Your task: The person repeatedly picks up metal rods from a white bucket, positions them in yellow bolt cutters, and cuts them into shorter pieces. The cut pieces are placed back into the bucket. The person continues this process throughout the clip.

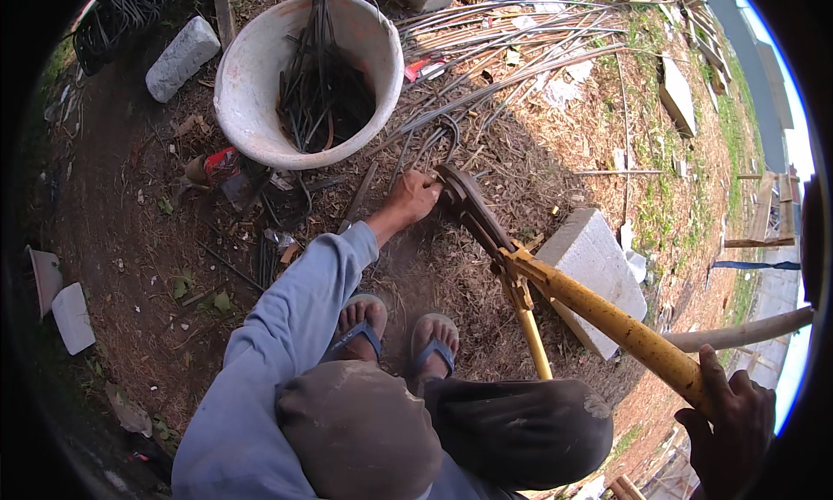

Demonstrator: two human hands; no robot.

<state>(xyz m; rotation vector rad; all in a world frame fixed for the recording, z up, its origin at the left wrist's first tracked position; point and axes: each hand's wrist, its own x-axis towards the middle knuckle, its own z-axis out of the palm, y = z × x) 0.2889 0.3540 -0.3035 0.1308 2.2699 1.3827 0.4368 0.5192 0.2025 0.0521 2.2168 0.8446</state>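
Note:
A large yellow-handled bolt cutter (607, 322) with a dark metal head (468, 209) lies diagonally before me, its lower handle running down behind my right knee. My right hand (729, 413) grips the end of the upper handle at the lower right. My left hand (416, 196) is closed on a thin metal rod at the cutter's jaws; the exact point of contact is partly hidden. More bent rods (434, 135) lie just beyond my fingers. A white tub (247, 88) stands at the upper left with dark rods and wire sticking up out of it.
A concrete block (599, 283) lies by the cutter, another (182, 59) left of the tub. Long rods (521, 31) are spread on the dirt behind. A pale pipe (755, 329) is at the right. My sandalled feet (434, 344) and knees fill the lower middle.

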